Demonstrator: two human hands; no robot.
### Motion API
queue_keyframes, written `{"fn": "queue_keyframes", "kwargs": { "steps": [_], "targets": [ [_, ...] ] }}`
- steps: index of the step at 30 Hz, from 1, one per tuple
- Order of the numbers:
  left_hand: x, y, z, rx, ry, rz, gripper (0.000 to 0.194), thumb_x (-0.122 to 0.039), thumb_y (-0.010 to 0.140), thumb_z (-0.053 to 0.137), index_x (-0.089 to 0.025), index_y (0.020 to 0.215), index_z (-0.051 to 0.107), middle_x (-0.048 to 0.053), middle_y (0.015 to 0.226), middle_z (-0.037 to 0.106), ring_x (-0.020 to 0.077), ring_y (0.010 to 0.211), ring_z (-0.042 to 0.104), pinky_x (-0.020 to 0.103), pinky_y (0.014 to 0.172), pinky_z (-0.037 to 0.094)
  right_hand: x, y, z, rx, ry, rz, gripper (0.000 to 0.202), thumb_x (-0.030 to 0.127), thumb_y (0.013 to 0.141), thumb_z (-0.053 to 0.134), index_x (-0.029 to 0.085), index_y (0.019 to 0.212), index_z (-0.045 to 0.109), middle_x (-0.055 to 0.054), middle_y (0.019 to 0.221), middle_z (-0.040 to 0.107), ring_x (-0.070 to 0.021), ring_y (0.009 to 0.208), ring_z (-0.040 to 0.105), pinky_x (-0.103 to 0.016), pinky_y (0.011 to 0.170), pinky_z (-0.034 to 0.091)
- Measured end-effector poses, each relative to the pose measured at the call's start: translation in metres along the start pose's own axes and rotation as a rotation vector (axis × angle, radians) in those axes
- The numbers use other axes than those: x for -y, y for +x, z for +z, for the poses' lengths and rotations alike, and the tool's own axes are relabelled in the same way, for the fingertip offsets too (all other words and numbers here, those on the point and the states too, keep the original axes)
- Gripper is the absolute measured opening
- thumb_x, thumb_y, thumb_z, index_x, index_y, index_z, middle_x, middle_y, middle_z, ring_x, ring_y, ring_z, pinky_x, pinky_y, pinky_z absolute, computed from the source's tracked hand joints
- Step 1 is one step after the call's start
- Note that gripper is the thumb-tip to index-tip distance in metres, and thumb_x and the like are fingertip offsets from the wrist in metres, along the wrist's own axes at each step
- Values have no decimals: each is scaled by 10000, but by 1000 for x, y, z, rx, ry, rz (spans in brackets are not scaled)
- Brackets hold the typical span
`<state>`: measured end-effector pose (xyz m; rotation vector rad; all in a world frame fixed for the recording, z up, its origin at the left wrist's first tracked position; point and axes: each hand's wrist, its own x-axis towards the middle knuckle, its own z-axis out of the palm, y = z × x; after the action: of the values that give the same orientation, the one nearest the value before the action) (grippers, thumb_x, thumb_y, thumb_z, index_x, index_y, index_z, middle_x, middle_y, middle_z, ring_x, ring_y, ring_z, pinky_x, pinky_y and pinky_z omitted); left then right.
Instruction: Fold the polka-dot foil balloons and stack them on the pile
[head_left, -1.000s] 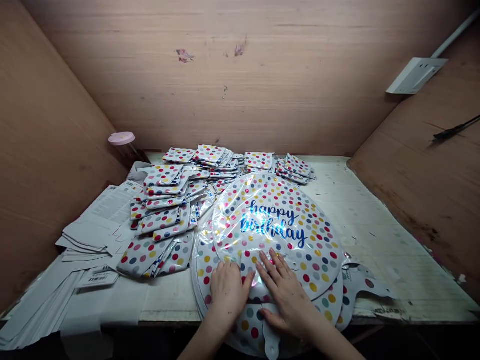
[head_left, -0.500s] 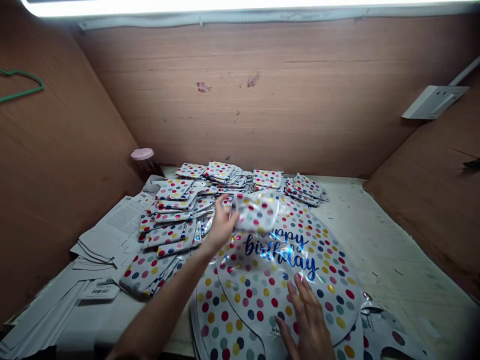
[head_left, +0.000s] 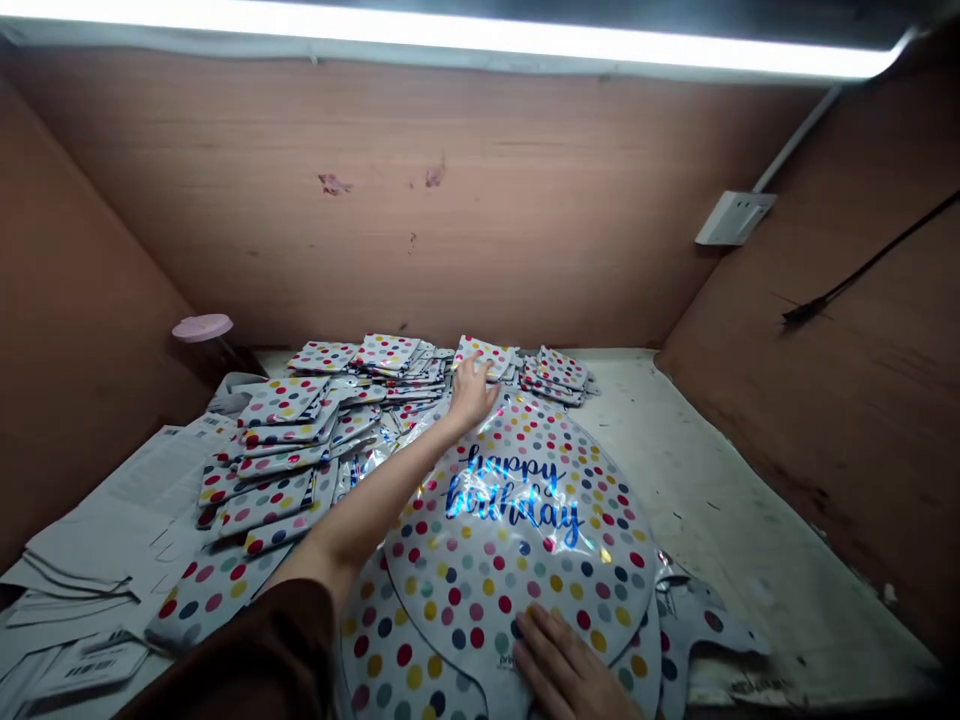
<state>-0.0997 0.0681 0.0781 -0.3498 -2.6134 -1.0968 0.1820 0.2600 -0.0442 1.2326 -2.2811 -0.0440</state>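
Grip half open, left hand at a folded packet; right hand flat on dotted foil.

I read blue "happy birthday" across the spotted round foil; near its near edge, "pri", remainder illegible. Print on the barcode label, near left: too small.

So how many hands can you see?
2. The left hand is at the back, at a small folded spotty packet; the right hand lies near the front, on the big happy birthday balloon. No other hands show.
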Motion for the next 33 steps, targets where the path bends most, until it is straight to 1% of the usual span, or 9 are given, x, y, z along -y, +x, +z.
{"fn": "queue_keyframes", "kwargs": {
  "steps": [4,6,10,15,18,23,26,29,33],
  "targets": [
    [28,-116,-16,787,124,489,862,-536,616,786,-285,1373,459,101,1506,338,360,1398,247,514,1133,222,-9,20,-11,-51,53,33,348,79,912,415,95,1191,623,-131,1236,634,-298,1124,605,-420,855,573],
    [43,-172,-32,939,215,581,1131,-648,556,766,-261,1489,257,147,1570,134,438,1415,114,620,1113,134,-6,24,-11,-55,106,28,336,62,909,423,75,1180,622,-154,1199,651,-291,1131,603,-423,866,568],
    [59,-259,-61,807,284,582,1028,-640,701,678,-301,1512,144,121,1579,34,416,1428,44,638,1113,106,17,18,-21,-83,302,111,308,92,941,422,104,1174,623,-120,1142,687,-229,1117,620,-359,910,553],
    [66,-336,-75,640,176,701,523,-201,921,544,-338,1406,404,37,1436,462,271,1420,240,546,1157,169,64,-4,-46,-150,712,290,267,166,958,456,167,1166,623,-84,1067,719,-167,1055,652,-263,914,530],
    [58,-358,-80,627,-6,586,342,-211,929,540,-266,1267,552,25,1186,674,188,1289,479,446,1180,201,75,-8,-60,-20,1078,481,243,169,938,475,190,1095,659,-73,1004,726,-165,977,670,-255,862,531],
    [27,-352,-93,722,-122,219,212,-263,948,498,-285,1110,631,-9,1053,720,177,1159,597,463,1162,250,54,10,-77,314,1552,1095,119,266,771,696,161,718,673,-21,770,667,-156,752,609,-249,712,476],
    [17,-346,-97,664,-48,113,219,-205,897,521,-261,1083,622,23,1088,694,206,1170,587,476,1131,313,36,27,-85,382,1712,1116,265,413,792,673,155,744,639,2,715,599,-127,686,539,-230,645,430],
    [24,-347,-97,557,151,136,470,-113,720,628,-244,1169,588,74,1217,621,305,1264,489,548,1085,355,31,36,-90,273,1551,1114,301,435,874,558,170,732,574,3,690,555,-120,640,512,-226,590,418],
    [54,-350,-101,389,264,250,390,-28,761,503,-219,1072,642,73,1142,663,256,1169,575,464,1036,444,44,8,-81,105,987,697,227,190,841,506,197,1037,618,-84,1000,647,-209,938,604,-312,803,490]
  ]
}}
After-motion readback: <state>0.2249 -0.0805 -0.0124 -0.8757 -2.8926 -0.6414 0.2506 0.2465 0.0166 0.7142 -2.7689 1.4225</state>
